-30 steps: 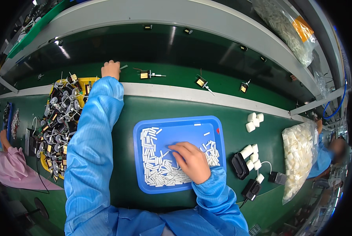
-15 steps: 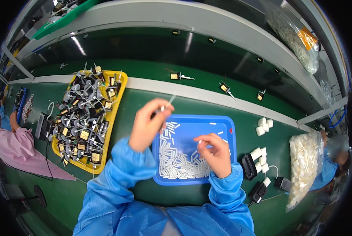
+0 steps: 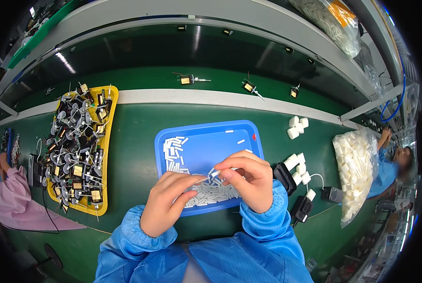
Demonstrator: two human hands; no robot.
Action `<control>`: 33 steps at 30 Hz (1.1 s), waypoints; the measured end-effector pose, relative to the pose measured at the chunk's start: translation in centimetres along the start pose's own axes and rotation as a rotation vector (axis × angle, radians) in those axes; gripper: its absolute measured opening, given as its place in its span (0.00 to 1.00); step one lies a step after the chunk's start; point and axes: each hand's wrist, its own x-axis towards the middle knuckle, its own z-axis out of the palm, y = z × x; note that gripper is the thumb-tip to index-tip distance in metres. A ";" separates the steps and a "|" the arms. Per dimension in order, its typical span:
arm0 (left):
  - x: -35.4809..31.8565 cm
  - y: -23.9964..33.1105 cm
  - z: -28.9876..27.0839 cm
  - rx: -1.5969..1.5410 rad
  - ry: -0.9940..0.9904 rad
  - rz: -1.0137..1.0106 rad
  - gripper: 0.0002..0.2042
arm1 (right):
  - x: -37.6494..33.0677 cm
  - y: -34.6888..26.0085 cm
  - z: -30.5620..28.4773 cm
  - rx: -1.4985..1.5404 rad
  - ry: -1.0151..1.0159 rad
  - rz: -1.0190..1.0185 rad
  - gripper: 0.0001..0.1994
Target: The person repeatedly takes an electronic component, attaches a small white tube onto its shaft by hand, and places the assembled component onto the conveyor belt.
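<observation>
white tube [image 3: 214, 173] | small, pinched at fingertips | above blue tray [image 3: 206, 141]

Where the fingertips of the left hand [image 3: 166, 203] and the right hand [image 3: 248, 179] meet, a thin pale piece [image 3: 205, 178] shows only in part, too small to identify. Both hands cover the near portion of the blue tray [image 3: 206, 141] and some of its white tubes [image 3: 211, 194]. Left of the left hand, the parts in the yellow tray [image 3: 108, 155] blur into a tangle.
</observation>
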 end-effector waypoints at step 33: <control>3.2 -0.9 1.2 0.370 0.076 0.199 0.30 | 1.6 3.0 1.1 -0.326 -0.045 -0.061 0.05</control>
